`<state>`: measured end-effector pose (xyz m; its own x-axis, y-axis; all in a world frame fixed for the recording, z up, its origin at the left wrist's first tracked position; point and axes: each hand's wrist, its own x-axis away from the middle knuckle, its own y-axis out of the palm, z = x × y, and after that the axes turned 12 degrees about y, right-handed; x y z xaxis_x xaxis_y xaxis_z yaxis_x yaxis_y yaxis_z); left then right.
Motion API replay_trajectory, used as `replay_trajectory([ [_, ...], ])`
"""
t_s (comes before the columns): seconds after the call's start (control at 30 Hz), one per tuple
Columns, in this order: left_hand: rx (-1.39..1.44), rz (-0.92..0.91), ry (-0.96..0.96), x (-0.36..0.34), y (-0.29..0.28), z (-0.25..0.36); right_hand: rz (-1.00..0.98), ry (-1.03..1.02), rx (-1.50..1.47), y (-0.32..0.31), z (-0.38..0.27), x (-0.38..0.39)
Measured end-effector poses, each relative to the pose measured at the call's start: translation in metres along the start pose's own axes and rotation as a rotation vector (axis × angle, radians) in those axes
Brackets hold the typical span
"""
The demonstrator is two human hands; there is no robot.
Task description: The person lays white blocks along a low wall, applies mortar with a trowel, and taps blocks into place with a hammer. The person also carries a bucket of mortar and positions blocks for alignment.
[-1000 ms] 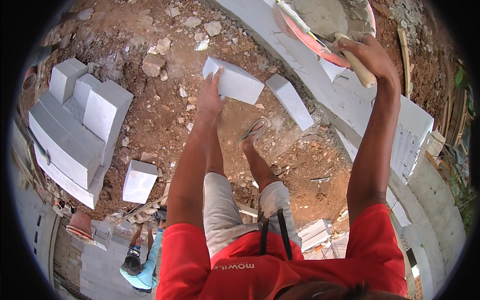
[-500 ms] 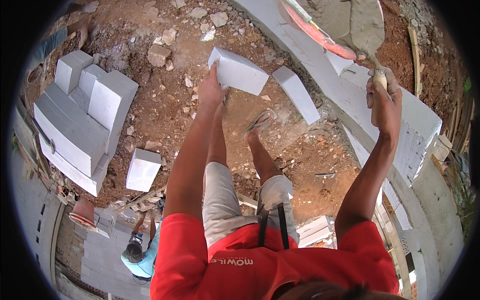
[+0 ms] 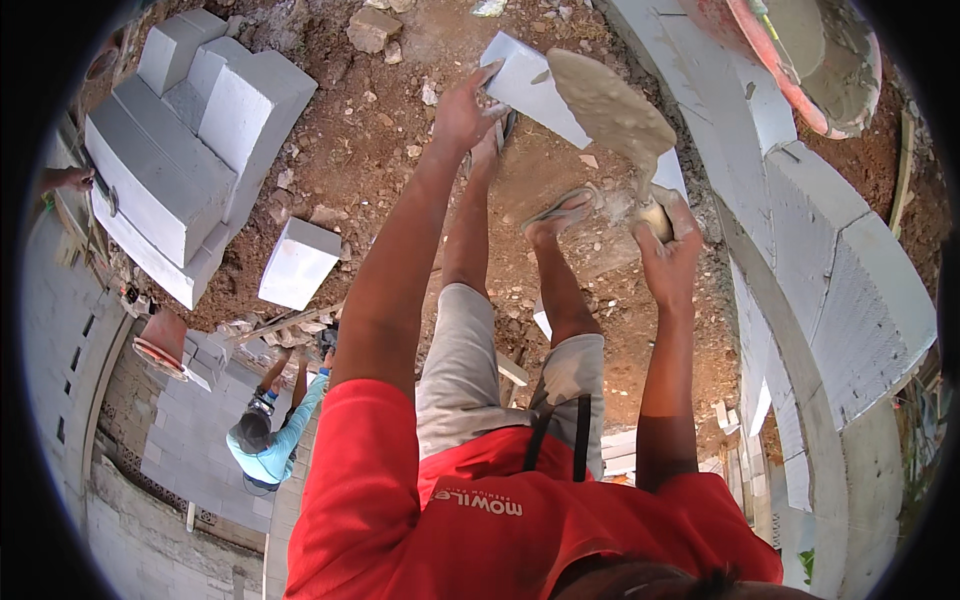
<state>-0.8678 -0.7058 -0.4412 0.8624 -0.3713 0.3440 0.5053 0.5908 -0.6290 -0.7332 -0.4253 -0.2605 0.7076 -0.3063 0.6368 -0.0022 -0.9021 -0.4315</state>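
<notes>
My left hand (image 3: 468, 118) grips the near left end of a white lightweight block (image 3: 535, 88), its fingers along the block's edge. A trowel (image 3: 652, 180) is in my right hand (image 3: 668, 250), which is closed round its handle. Thick grey mortar (image 3: 610, 105) covers the trowel blade, which hangs over the right part of the block and hides some of it. At the upper right, a reddish tub (image 3: 745, 30) holds more wet mortar and sits by the white block wall (image 3: 800, 210).
White blocks (image 3: 160, 175) are stacked at the left, where another person's hand (image 3: 68, 178) reaches in near a dark-handled tool. A single block (image 3: 300, 262) lies on the rubble-strewn soil. A co-worker in light blue (image 3: 268, 455) is lower left, near a reddish bucket (image 3: 162, 340).
My right hand has brought the loaded trowel left from the tub to over the block. My left hand still holds the block. Another person's hand has appeared at the left stack.
</notes>
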Motion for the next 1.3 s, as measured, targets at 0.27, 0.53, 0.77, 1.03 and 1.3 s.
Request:
replay_trajectory([
  [0.27,0.051,0.074,0.067,0.007,0.012,-0.015,0.26,-0.034,0.346,0.087,0.07,-0.055],
  [0.53,-0.126,0.032,0.209,-0.008,0.001,-0.033,0.311,0.061,0.471,0.121,0.157,-0.104],
  [0.77,-0.238,-0.055,0.332,-0.027,-0.01,-0.036,0.494,0.128,0.397,0.134,0.272,-0.136],
  [1.03,0.065,-0.016,0.146,-0.01,0.005,-0.042,0.473,0.3,0.183,0.001,0.224,0.028],
  [1.3,0.341,0.097,-0.257,0.04,0.013,0.0,0.322,0.298,0.426,-0.149,-0.112,0.035],
])
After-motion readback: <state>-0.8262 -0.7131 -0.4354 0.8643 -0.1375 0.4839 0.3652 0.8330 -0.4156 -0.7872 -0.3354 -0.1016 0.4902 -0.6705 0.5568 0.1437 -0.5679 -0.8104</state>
